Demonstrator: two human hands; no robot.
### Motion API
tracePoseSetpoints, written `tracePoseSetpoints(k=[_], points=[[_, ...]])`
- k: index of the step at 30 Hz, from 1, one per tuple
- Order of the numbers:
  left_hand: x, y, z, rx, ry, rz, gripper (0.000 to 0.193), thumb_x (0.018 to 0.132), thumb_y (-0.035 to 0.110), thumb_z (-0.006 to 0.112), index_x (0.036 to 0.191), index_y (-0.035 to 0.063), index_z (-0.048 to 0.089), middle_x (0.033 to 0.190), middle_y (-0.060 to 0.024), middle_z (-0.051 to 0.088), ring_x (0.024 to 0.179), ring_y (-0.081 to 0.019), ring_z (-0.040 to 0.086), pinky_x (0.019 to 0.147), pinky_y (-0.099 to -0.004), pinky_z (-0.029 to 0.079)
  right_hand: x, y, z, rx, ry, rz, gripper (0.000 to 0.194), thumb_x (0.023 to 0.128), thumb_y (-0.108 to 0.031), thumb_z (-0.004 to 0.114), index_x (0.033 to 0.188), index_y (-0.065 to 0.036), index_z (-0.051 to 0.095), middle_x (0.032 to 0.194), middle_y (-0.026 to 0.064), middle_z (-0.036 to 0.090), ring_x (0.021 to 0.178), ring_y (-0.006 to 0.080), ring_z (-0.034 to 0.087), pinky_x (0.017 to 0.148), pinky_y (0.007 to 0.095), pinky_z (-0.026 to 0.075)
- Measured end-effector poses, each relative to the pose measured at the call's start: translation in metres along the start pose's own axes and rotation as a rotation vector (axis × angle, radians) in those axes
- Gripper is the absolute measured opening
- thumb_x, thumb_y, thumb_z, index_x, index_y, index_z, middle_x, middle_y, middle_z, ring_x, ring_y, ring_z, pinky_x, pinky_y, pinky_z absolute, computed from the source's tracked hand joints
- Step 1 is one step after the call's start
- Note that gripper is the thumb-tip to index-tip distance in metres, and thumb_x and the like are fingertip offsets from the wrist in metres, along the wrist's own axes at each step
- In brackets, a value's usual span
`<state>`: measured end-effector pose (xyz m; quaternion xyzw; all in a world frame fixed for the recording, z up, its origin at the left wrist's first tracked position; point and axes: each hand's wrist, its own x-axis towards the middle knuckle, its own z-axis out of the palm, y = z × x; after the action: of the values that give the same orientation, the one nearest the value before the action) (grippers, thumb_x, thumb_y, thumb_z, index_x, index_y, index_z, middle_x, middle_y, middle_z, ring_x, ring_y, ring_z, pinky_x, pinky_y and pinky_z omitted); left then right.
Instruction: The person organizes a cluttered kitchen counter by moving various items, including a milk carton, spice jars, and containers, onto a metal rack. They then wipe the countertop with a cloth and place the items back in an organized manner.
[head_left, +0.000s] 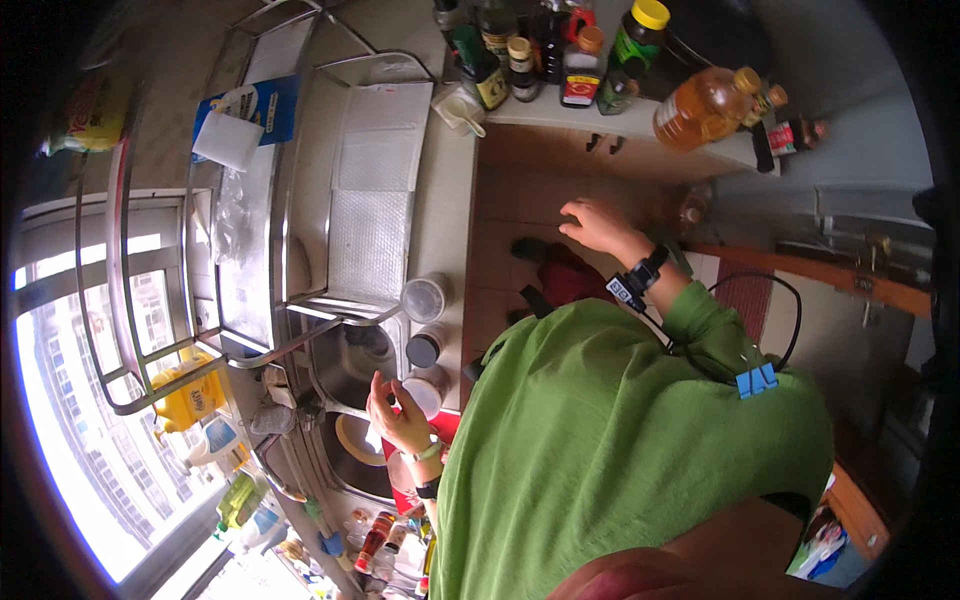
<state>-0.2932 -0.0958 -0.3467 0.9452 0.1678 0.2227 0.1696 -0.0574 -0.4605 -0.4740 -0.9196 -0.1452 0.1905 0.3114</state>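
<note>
My left hand (396, 420) hangs in the air by the counter edge, fingers loosely curled and apart, holding nothing. From this view it overlaps the sink rim and a pale-lidded jar (424, 397); contact cannot be told. Beside that jar stand a dark-lidded jar (424, 347) and a jar with a clear lid (425, 297). A red flat item (445, 426) shows partly behind my left wrist. Out over the floor, my right hand (596, 225) has its fingers bent and apart, with nothing in it. A black wrist device with a cable sits on my right wrist.
Two sink basins (356, 360) lie left of my left hand. Metal racks (330, 315) stand over the counter. Sauce bottles (581, 71), a large jug of amber liquid (701, 112) and a spoon on a dish (461, 111) occupy the far counter. Cleaning bottles (191, 397) line the window.
</note>
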Motion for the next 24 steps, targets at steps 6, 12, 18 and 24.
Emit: tracePoseSetpoints(k=[6, 12, 18, 24], points=[[0.001, 0.007, -0.001, 0.044, -0.019, -0.08, 0.031, 0.092, 0.009, 0.065, 0.122, 0.002, 0.063, 0.086, -0.0106, 0.067, 0.077, -0.0267, 0.062, 0.067, -0.0398, 0.047, 0.034, -0.017, 0.015, 0.02, -0.048, -0.128, 0.034, 0.087, -0.031, 0.067, 0.111, -0.006, 0.065, 0.11, 0.0158, 0.067, 0.101, 0.0369, 0.064, 0.085, 0.0465, 0.052], [0.004, 0.019, 0.005, 0.095, -0.024, -0.127, 0.029, 0.095, 0.015, 0.064, 0.121, 0.0029, 0.064, 0.089, -0.011, 0.068, 0.076, -0.0275, 0.063, 0.068, -0.0399, 0.048, 0.079, -0.039, 0.011, -0.046, -0.11, -0.249, 0.029, 0.088, -0.03, 0.062, 0.1, -0.004, 0.062, 0.101, 0.0155, 0.066, 0.095, 0.0359, 0.065, 0.078, 0.0488, 0.053], [0.028, 0.029, 0.019, 0.06, -0.073, -0.177, 0.027, 0.094, 0.011, 0.064, 0.118, 0.001, 0.065, 0.088, -0.0116, 0.07, 0.074, -0.0263, 0.063, 0.065, -0.0379, 0.049, 0.102, -0.027, 0.022, 0.007, -0.093, -0.334, 0.028, 0.087, -0.028, 0.065, 0.099, -0.003, 0.062, 0.099, 0.0176, 0.066, 0.096, 0.0376, 0.064, 0.079, 0.0478, 0.054], [0.046, 0.046, 0.032, 0.141, -0.104, -0.09, 0.029, 0.086, 0.005, 0.067, 0.114, 0.0019, 0.066, 0.087, -0.0125, 0.07, 0.083, -0.0308, 0.067, 0.08, -0.0416, 0.052, 0.092, 0.004, 0.007, 0.036, -0.249, -0.22, 0.04, 0.088, -0.028, 0.067, 0.118, -0.003, 0.062, 0.116, 0.0194, 0.063, 0.107, 0.039, 0.06, 0.09, 0.0475, 0.05]])
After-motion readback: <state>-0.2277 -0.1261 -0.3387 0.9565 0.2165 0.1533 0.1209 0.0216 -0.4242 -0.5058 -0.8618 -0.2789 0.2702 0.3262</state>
